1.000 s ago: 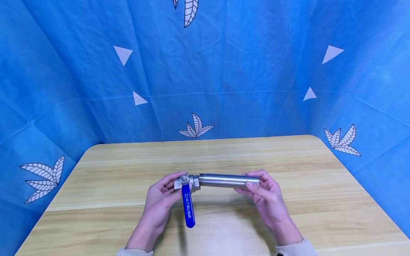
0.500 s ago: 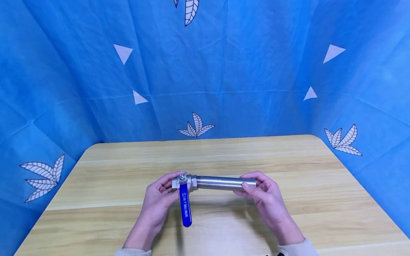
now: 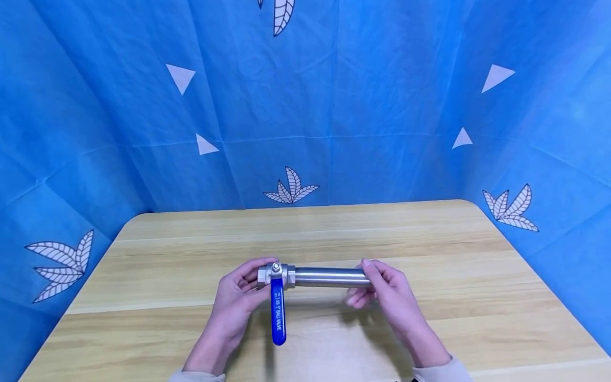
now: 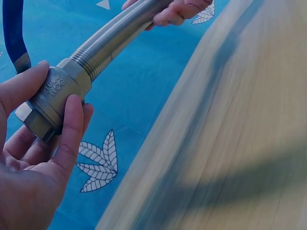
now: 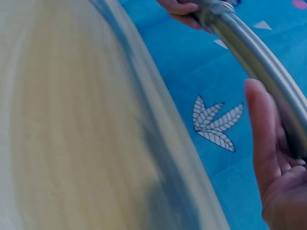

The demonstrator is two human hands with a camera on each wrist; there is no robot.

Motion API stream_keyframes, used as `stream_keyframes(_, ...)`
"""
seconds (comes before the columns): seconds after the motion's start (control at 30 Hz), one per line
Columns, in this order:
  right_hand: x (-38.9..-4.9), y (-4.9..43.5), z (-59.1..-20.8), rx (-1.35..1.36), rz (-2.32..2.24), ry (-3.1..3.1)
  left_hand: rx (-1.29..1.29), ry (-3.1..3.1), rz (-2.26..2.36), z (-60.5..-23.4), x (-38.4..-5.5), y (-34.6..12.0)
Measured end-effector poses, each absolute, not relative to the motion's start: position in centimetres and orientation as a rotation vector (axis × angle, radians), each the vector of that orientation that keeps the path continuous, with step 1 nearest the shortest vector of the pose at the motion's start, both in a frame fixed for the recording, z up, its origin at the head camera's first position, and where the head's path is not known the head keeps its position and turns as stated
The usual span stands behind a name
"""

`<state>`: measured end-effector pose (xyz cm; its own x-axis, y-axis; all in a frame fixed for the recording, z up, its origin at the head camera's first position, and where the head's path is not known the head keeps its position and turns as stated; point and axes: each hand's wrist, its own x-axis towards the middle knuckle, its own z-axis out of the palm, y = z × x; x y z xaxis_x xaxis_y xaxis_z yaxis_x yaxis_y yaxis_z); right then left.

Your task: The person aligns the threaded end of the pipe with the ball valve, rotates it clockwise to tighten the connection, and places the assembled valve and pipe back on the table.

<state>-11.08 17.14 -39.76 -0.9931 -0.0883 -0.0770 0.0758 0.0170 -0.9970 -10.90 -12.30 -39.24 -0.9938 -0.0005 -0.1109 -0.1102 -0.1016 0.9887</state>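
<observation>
A steel ball valve (image 3: 275,275) with a long blue lever handle (image 3: 278,318) is held just above the wooden table (image 3: 429,249). My left hand (image 3: 241,294) grips the valve body (image 4: 53,96) from the left, thumb and fingers round it. A straight steel pipe (image 3: 329,277) runs right from the valve, its threaded end (image 4: 86,56) entering the valve's mouth. My right hand (image 3: 378,286) holds the pipe's far end, fingers laid over the top and curled below. In the right wrist view the pipe (image 5: 261,60) lies along my right hand (image 5: 273,163), thumb upright beside it.
Blue cloth with white leaf and triangle prints (image 3: 292,188) walls in the table at the back and both sides. The bare wooden tabletop stretches round the hands, with its rounded far corners (image 3: 470,204) near the cloth.
The pipe has shifted left toward the valve, with less thread showing. My right hand moved left along it and rolled its fingers over the top. The left hand kept its grip.
</observation>
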Motion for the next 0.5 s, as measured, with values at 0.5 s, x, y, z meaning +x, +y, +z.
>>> stream_keyframes(0.5,-10.68,17.74,-39.22,-0.4,-2.065,2.109,-0.17,1.996,2.311,-39.29,-10.9,-12.24)
